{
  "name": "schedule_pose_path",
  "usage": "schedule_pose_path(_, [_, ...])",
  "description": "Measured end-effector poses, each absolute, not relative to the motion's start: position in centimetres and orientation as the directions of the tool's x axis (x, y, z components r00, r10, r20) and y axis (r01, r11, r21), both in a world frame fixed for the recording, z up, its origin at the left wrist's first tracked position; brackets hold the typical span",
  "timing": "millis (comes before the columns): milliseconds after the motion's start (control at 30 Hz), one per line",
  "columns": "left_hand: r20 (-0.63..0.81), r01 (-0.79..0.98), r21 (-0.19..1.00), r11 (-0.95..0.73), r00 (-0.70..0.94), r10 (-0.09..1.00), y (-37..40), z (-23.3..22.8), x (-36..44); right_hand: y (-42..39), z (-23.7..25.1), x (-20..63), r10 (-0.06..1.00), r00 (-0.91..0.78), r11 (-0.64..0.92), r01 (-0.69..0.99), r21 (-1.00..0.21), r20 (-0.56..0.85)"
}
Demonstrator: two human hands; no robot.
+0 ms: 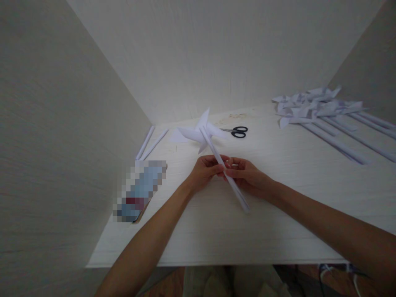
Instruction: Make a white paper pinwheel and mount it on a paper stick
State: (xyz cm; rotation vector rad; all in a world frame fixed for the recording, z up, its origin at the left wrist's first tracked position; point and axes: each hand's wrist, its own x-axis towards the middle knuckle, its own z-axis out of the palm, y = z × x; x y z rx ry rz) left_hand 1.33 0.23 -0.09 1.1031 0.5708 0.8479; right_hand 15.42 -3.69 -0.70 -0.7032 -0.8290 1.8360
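Pale walls (216,53) are enclosing a white table (198,239). Over its middle, the left hand (206,171) and right hand (247,175) are pinching a paper pinwheel (196,135) by its stick (237,192), fingers (238,161) partly hiding one another. Paper (218,132) is hiding the tips of scissors (234,130); pixelation is obscuring a phone-like object (142,189).

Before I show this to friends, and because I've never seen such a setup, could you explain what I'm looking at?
There is no robot here. The single picture comes from a camera worn on a person's head, looking forward and down at their own bare hands. The left hand and right hand together hold the stick of a white paper pinwheel. On the pale table, scissors lie beyond the hands. Toward the left are two white rolls and a pixelated object; toward the right, more pinwheels lie piled together.
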Motion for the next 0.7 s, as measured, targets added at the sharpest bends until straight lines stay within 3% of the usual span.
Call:
schedule_pose_path(300, [0.015, -0.316, 0.929, 0.195, 0.558, 0.830, 0.41, -0.11, 1.14, -3.62, -0.60, 15.72, 0.906, -0.401, -0.348, -0.523, -0.778, -0.136])
schedule_pose_path(700, [-0.018, -0.343, 0.922, 0.180, 0.426, 0.905, 1.04, -0.42, 1.07, -3.82, -0.36, 15.28, 0.961, -0.270, -0.115, -0.215, -0.970, -0.054])
